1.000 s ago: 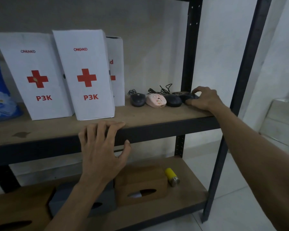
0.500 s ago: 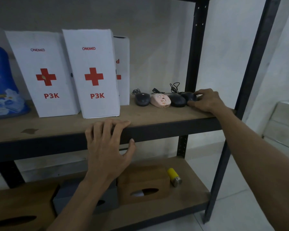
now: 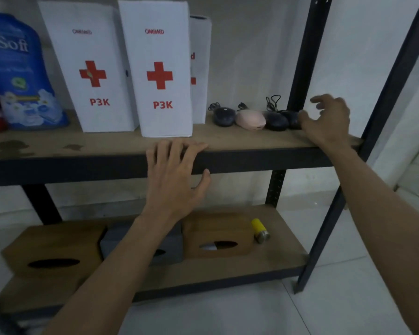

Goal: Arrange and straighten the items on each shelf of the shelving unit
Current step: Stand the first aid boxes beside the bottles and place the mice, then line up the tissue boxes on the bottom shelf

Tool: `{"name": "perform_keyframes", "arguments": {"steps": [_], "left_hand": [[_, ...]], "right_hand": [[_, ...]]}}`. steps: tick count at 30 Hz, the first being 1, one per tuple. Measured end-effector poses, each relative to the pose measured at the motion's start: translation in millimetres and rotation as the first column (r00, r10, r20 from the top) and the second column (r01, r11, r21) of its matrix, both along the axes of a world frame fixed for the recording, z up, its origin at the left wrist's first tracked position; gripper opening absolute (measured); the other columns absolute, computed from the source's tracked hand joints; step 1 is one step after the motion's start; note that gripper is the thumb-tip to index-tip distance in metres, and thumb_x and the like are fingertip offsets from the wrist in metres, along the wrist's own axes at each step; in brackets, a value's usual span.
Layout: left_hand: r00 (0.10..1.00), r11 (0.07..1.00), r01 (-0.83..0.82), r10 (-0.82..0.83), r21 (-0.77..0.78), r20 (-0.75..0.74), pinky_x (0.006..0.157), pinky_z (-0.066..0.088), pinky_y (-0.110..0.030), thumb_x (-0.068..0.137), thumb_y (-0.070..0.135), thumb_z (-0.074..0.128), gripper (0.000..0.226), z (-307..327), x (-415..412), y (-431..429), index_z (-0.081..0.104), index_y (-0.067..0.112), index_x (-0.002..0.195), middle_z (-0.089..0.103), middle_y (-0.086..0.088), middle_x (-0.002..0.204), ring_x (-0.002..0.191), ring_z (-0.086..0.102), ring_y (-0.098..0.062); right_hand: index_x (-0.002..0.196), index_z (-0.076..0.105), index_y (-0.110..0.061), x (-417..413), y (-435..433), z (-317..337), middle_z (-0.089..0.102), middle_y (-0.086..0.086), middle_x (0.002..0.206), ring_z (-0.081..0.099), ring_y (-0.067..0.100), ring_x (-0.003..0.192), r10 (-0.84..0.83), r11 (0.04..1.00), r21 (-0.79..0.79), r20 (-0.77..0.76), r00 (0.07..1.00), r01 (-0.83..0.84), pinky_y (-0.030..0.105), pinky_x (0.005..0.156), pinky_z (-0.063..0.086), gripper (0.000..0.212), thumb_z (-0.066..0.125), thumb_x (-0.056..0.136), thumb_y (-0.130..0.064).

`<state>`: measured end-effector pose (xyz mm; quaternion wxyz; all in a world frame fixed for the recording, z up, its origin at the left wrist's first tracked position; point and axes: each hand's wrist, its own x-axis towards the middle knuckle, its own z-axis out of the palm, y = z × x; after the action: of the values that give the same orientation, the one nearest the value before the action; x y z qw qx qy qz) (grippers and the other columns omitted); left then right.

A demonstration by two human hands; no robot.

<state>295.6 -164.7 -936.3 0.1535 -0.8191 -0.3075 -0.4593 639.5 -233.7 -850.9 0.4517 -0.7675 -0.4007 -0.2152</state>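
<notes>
On the upper wooden shelf (image 3: 228, 141), the row of small wired mice (image 3: 252, 118) is being nudged by the right hand (image 3: 329, 122), fingers seemingly spread; the left hand (image 3: 177, 175) is being rested open-fingered on the edge, while the yellow cylinder (image 3: 259, 230) below is lying unsorted.

Matt wooden shelf board (image 3: 107, 143) on dark metal frame (image 3: 302, 56); white paper boxes (image 3: 155, 68)
</notes>
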Motion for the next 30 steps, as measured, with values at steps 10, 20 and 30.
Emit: {"name": "perform_keyframes", "arguments": {"steps": [10,20,30], "left_hand": [[0.996,1.000,0.006,-0.006,-0.007,-0.088,0.115,0.027,-0.046,0.086,0.044,0.058,0.063,-5,-12,-7,0.050,0.019,0.143,0.051,-0.009,0.139,0.130,0.045,-0.031],[0.981,0.983,0.178,-0.175,-0.036,0.077,0.122,0.019,-0.059,0.086,0.021,0.067,0.062,-91,-9,-40,0.051,0.012,0.145,0.037,-0.019,0.157,0.151,0.025,-0.038],[0.911,0.712,0.160,-0.374,-0.684,-0.176,0.116,0.036,-0.048,0.092,0.033,0.041,0.063,-290,-17,-73,0.041,0.016,0.152,0.043,-0.003,0.154,0.144,0.035,-0.023]], "right_hand": [[0.127,0.061,-0.013,-132,-25,-84,0.063,0.007,0.126,0.055,0.026,0.123,0.299,0.944,0.017,0.378,0.876,-0.329,0.049,0.113,0.035,0.040,0.057,0.101,-0.044],[0.132,0.058,0.002,-147,-56,-174,0.036,0.025,0.154,0.027,0.041,0.149,0.410,0.899,-0.028,0.410,0.815,-0.438,0.053,0.121,0.027,0.043,0.069,0.097,-0.019],[0.143,0.047,-0.020,-91,-99,-346,0.048,0.004,0.143,0.053,0.027,0.126,0.466,0.742,-0.488,-0.118,0.877,-0.460,0.047,0.096,0.052,0.055,0.043,0.100,-0.054]]}}
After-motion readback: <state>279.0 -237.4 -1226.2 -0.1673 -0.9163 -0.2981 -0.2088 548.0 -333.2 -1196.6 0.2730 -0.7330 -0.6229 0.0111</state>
